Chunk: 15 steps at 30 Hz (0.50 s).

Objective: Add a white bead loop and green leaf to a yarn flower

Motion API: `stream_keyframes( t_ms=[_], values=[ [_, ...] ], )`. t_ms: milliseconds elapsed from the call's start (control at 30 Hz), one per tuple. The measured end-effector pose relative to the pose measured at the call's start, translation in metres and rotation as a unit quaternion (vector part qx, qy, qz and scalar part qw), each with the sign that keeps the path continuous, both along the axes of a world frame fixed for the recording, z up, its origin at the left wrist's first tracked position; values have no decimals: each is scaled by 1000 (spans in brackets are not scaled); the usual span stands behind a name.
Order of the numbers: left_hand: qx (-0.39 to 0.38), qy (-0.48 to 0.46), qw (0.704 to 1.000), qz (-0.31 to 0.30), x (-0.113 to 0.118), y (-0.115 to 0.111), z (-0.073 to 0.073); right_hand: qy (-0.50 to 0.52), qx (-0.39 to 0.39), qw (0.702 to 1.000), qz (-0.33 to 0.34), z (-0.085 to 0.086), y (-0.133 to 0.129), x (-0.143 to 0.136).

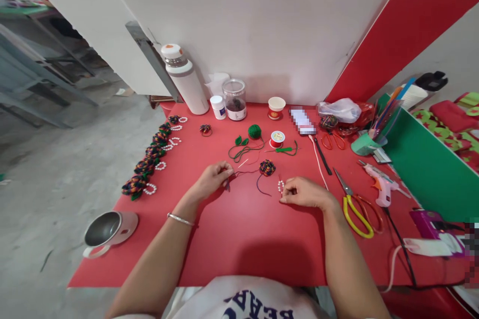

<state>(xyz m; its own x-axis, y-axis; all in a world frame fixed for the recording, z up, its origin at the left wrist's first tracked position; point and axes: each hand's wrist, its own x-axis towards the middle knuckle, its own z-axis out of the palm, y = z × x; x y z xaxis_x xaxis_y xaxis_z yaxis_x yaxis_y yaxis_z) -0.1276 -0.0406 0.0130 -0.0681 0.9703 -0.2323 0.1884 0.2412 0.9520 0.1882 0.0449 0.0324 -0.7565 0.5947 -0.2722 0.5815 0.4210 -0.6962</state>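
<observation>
My left hand [215, 179] is closed in a pinch on the end of a thin dark yarn tail [245, 172]. The tail runs to a small multicoloured crocheted flower [267, 167] lying on the red table. A second loose strand [263, 190] curls below the flower. To the right, my right hand [305, 192] rests on the tabletop with thumb and fingertips pinched at the edge of a small loop of white pearl beads [280, 187]. A red thread end sticks up from that loop. Just above the left hand lies a short white stick-like piece [243, 163].
Finished flowers with bead loops [145, 164] line the left edge, above a mug [112, 229]. Green yarn ball [254, 132], red thread spool [277, 139] and green crochet hook [283, 149] lie beyond my hands. Scissors [357, 217] and a glue gun [382, 187] are at right.
</observation>
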Motion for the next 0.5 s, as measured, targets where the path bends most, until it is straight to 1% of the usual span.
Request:
stream_keyframes(
  t_ms=[33,100,167,233,333,433,500],
  values=[
    [-16,-42,999,11,1,0,-2,-3,-3,1000,-3,0,-1,-1],
    [-28,-88,995,30,3,0,-5,-1,-1,1000,-20,2,-4,-6],
    [-32,-98,993,50,3,2,-6,13,11,999,-34,6,-8,-14],
    [-32,-95,993,68,3,3,-6,24,31,999,-31,10,-14,-22],
    [-23,-101,992,72,2,4,-4,11,90,996,-22,11,-24,-36],
    [-14,-129,988,80,2,1,-3,-19,157,987,-15,7,-31,-44],
    [-17,-146,986,85,3,-1,-2,-28,178,984,-2,4,-32,-45]
  ],
)
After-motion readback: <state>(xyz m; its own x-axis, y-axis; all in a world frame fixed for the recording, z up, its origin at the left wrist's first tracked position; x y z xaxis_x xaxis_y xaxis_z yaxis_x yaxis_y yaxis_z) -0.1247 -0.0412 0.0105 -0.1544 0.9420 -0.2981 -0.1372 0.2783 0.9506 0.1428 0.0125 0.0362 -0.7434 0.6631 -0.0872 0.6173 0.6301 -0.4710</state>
